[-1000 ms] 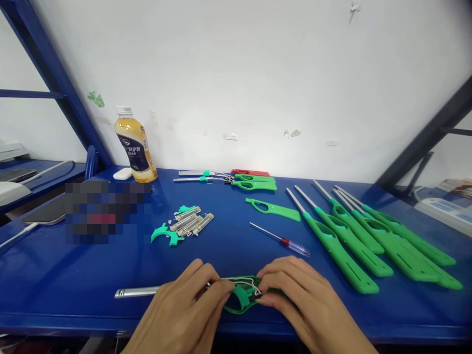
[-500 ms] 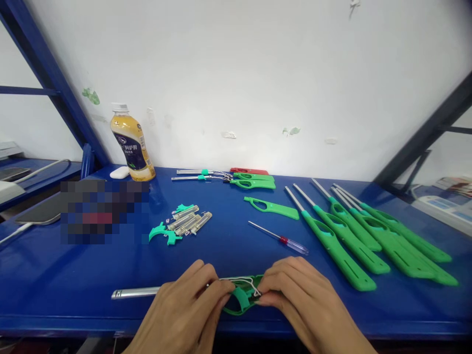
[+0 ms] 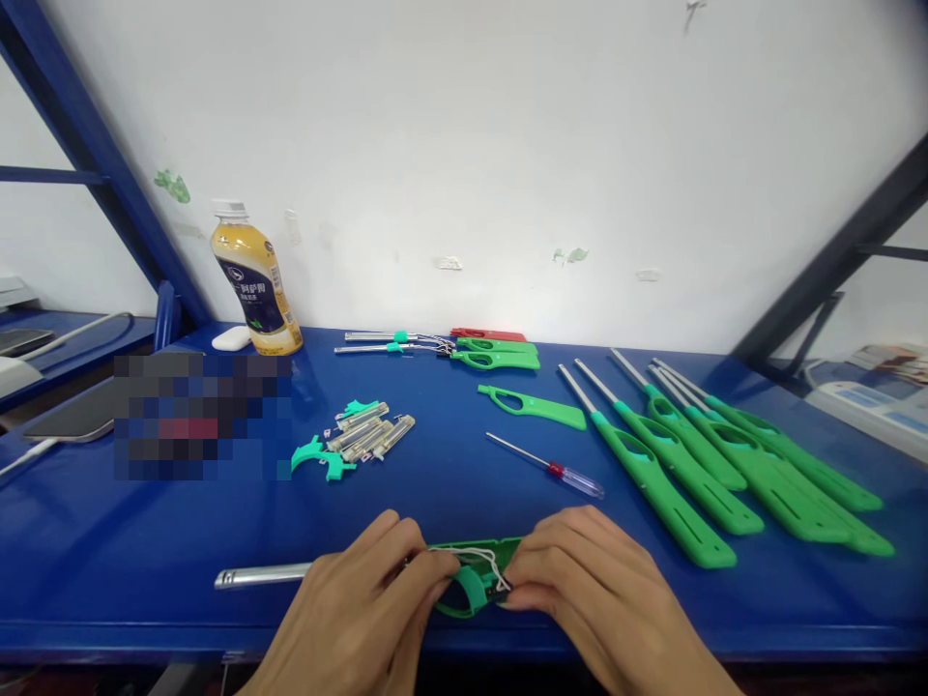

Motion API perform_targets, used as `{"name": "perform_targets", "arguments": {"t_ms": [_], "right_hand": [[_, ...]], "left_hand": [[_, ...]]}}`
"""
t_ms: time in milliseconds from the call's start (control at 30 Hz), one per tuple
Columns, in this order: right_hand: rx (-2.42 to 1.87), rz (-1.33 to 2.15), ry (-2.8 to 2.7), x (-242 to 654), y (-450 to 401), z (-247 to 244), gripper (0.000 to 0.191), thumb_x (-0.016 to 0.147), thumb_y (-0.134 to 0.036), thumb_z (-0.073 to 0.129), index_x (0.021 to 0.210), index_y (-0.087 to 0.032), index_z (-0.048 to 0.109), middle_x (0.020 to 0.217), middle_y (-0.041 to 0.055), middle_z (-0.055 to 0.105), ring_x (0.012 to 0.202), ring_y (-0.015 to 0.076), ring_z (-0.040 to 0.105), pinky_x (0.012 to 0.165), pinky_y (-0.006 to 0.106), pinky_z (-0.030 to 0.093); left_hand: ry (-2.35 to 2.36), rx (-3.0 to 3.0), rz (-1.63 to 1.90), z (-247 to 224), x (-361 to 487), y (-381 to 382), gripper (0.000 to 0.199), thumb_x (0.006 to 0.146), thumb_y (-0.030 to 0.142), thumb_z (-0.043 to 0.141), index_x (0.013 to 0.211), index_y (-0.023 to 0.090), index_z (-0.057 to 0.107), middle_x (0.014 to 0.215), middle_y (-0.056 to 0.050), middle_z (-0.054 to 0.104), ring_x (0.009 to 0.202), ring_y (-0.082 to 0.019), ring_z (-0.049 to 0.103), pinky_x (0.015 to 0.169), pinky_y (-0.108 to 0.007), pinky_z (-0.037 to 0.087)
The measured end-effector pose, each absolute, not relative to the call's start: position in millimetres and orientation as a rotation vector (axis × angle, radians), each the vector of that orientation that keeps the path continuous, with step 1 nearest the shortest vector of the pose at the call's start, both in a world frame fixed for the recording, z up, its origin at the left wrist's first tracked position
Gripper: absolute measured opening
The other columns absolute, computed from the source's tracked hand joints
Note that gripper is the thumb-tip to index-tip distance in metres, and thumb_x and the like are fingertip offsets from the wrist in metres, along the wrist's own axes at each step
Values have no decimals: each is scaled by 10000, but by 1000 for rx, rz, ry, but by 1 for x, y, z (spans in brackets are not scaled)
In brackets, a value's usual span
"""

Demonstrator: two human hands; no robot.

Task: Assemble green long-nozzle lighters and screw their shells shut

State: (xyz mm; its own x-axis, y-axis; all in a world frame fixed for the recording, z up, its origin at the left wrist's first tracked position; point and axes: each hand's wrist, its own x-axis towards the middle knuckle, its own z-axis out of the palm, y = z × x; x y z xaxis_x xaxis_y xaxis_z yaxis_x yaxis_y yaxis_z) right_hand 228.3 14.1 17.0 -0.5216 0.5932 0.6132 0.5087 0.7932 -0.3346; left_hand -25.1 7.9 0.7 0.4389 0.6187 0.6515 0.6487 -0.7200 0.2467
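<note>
An opened green stick lighter lies near the table's front edge, between my two hands. My left hand is closed around its front part, and the metal tube sticks out to the left. A teal trigger sits in the housing by my left fingertips. White wires loop above it toward my right hand. That hand is closed too, its thumb and fingers pinching the lighter's inner end beside a small dark part. My fingers hide most of the housing and exactly what the right fingertips press.
Assembled green lighters lie at right, near a screwdriver and a green half shell. Clear cartridges and teal triggers are piled left of centre. Behind stand a bottle and unassembled lighter parts.
My hands keep their hold in nearly the same place. The trigger and wires between them have shifted slightly, and more of the green housing shows. The whole view has moved a little.
</note>
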Motion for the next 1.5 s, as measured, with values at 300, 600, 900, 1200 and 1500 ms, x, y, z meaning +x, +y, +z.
{"name": "perform_targets", "arguments": {"t_ms": [300,600,900,1200,1500], "right_hand": [[-812,143,-2200,228,13,19,196,1176,-263,531,1026,-229,654,888,-27,777,801,129,703,752,278,523],[-737,443,-2135,232,17,14,133,1107,-140,638,1048,-246,692,951,-43,808,890,105,738,832,177,577],[-760,586,-2078,234,16,13,215,1026,-43,716,1002,-256,739,947,-64,836,878,105,750,802,164,587],[-946,637,-1935,223,12,19,145,987,-195,823,857,-253,799,788,-50,833,692,134,758,688,206,589],[-938,700,-1894,223,13,17,168,967,-185,842,819,-260,819,795,-50,850,710,137,782,685,192,599]], "left_hand": [[-1137,-2571,-1205,0,-22,2,283,1074,26,501,1159,236,669,879,-7,696,774,-185,713,602,-277,560],[-1101,-2542,-1182,-1,-19,3,274,1080,20,501,1187,226,647,915,-15,720,802,-204,752,640,-315,600],[-1134,-2558,-1196,-2,-20,3,287,1060,12,505,1156,229,667,873,-3,699,783,-196,737,643,-307,588],[-1127,-2534,-1187,-5,-20,2,410,997,-72,473,1215,228,649,952,-24,730,845,-208,743,612,-314,519],[-1138,-2565,-1209,-10,-22,1,351,1031,-44,511,1206,220,663,900,-14,682,810,-198,708,624,-323,506]]}}
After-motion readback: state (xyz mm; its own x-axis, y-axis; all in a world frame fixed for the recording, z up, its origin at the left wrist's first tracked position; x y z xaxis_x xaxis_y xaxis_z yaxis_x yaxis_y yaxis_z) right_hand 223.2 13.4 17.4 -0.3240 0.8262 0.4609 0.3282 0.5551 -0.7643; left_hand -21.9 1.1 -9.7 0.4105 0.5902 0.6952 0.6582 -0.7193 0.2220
